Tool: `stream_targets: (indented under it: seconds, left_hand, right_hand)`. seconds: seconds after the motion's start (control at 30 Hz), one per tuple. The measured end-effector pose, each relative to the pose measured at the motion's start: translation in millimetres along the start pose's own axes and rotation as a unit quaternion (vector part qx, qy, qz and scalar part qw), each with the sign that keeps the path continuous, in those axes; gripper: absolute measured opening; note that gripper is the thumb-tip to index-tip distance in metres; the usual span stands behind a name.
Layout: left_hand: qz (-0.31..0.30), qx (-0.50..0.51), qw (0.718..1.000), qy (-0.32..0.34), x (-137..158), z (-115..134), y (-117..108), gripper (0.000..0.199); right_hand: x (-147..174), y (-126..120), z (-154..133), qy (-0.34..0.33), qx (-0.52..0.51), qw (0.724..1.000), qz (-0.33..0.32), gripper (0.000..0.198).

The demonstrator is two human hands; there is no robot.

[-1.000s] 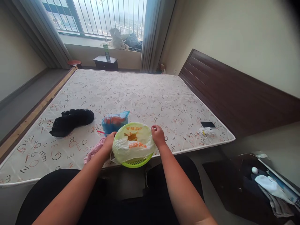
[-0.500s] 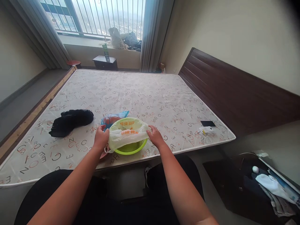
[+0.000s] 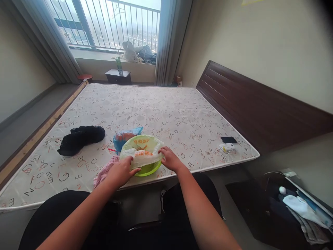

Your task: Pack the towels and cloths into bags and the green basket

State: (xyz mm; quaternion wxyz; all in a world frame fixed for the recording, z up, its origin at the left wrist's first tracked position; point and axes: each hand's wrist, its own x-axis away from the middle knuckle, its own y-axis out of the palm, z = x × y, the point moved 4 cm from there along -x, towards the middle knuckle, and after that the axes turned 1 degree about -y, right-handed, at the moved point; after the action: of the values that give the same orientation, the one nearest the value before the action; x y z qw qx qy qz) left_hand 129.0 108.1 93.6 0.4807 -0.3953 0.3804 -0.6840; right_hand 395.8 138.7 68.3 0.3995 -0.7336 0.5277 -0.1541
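A white translucent plastic bag (image 3: 142, 158) with orange print lies spread in and over a bright green basket (image 3: 149, 170) at the mattress's near edge. My left hand (image 3: 122, 172) touches the bag's near left part, its thumb stretched out apart from the fingers. At the right side, my right hand (image 3: 170, 159) pinches the bag's edge by the basket rim. Under and beside my left forearm lies a pink knitted cloth (image 3: 104, 171), partly hidden. A blue plastic bag (image 3: 118, 140) with something reddish inside sits just behind the basket.
A crumpled black plastic bag (image 3: 82, 139) rests on the letter-printed mattress (image 3: 151, 104) to the left. At the right corner are a black phone (image 3: 229, 140) and a white device with a cable (image 3: 228, 148). A dark headboard (image 3: 249, 100) stands on the right.
My left hand has left the bag's left corner and moved right and nearer to me, along its front. More of the pink cloth shows. My right hand still grips the bag.
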Motion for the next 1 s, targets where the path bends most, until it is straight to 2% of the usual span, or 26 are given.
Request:
stream_targets:
  seconds: [0.17,0.27,0.3,0.37,0.43,0.47,0.63,0.7,0.77,0.83,0.9,0.93,1.0]
  left_hand:
    - [0.021,-0.039,0.997,0.067,12.4,0.0,7.7,0.053]
    - [0.017,-0.054,0.994,0.09,16.0,-6.6,12.3,0.038]
    - [0.013,-0.053,0.993,0.102,16.3,-8.0,14.0,0.03]
    - [0.004,-0.04,0.991,0.128,15.3,-9.2,17.7,0.015]
    - [0.011,-0.02,0.99,0.138,12.7,-10.6,20.3,0.017]
    - [0.021,-0.008,0.991,0.135,11.1,-12.1,21.1,0.02]
    - [0.057,0.049,0.993,0.092,5.0,-26.5,21.1,0.016]
    - [0.057,0.072,0.995,0.028,2.7,-36.5,19.2,0.023]
    - [0.034,0.126,0.989,-0.073,0.0,-49.1,19.6,0.039]
    - [-0.002,0.245,0.951,-0.187,-1.6,-62.2,24.7,0.054]
    - [-0.038,0.381,0.882,-0.276,-1.7,-71.2,33.6,0.061]
    - [-0.054,0.431,0.848,-0.305,-1.4,-73.7,38.1,0.063]
    - [-0.095,0.488,0.803,-0.327,-0.5,-74.7,45.9,0.066]
  right_hand:
    - [14.5,0.2,8.1,0.048,0.034,0.998,-0.033,0.052]
    - [17.5,6.3,10.9,0.078,0.046,0.993,-0.076,0.057]
    - [17.4,8.7,10.9,0.086,0.047,0.991,-0.088,0.053]
    - [15.7,12.7,10.0,0.1,0.051,0.989,-0.101,0.032]
    - [13.2,15.5,8.3,0.11,0.064,0.986,-0.105,0.009]
    - [12.2,16.8,7.2,0.112,0.074,0.985,-0.109,0.004]
    - [9.6,23.7,-1.6,0.116,0.136,0.974,-0.141,0.013]
    - [9.7,24.9,-6.5,0.12,0.166,0.968,-0.145,0.017]
    - [10.9,25.1,-11.5,0.119,0.185,0.964,-0.153,0.017]
    - [13.2,22.9,-15.5,0.116,0.186,0.962,-0.161,0.012]
    - [15.8,18.1,-17.0,0.123,0.164,0.965,-0.161,0.01]
    - [17.1,15.6,-16.6,0.133,0.14,0.968,-0.161,0.012]
    - [19.4,12.3,-13.6,0.174,0.061,0.969,-0.165,0.016]
